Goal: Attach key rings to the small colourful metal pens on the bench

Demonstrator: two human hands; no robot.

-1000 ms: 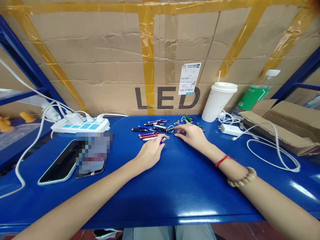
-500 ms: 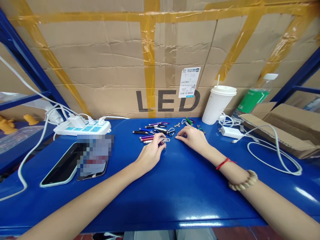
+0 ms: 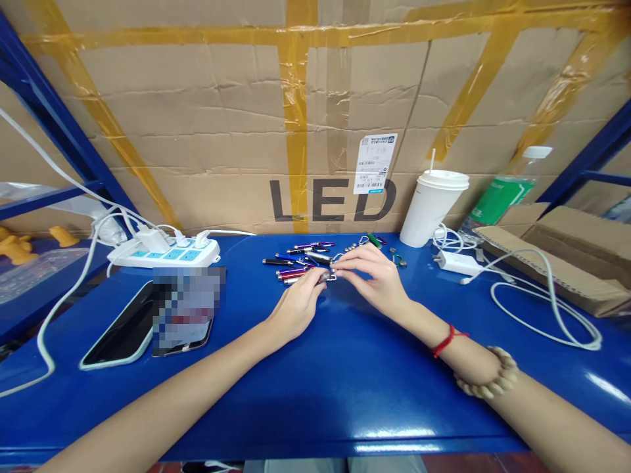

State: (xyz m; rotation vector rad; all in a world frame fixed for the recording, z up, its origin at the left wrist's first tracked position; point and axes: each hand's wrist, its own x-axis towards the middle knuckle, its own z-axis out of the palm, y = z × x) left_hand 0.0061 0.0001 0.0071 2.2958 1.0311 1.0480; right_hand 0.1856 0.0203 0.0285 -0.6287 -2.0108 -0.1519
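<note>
Head view shows me a small metallic piece [image 3: 324,278], mostly hidden, with a silvery clip [image 3: 333,278]. It sits pinched in the left hand [image 3: 296,305], beside the right hand's [image 3: 375,272] near-closed fingertips, whose grip I can't tell; both forearms angle inward over the worktop [image 3: 335,381].

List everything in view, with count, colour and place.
Carton: 1, brown, back
Label: 1, white, on carton
Power strip: 1, white, back left
Phones: 2, dark, one blurred, left
Lumps: several, orange, left
Tubes: several, mixed, centre
Bits: several, silvery, beside tubes
Cup: 1, white, back right
Bottle: 1, green-labelled, behind box
Box: 1, brown, right
Charger: 1, white, right
Cables: several, white, both sides
Table: 1, blue, beneath
Bracelets: 2, red, beige, right wrist
Legs: 2, grey-clad, bottom
Left grip: 1, bare, centre
Right grip: 1, bare, centre
</note>
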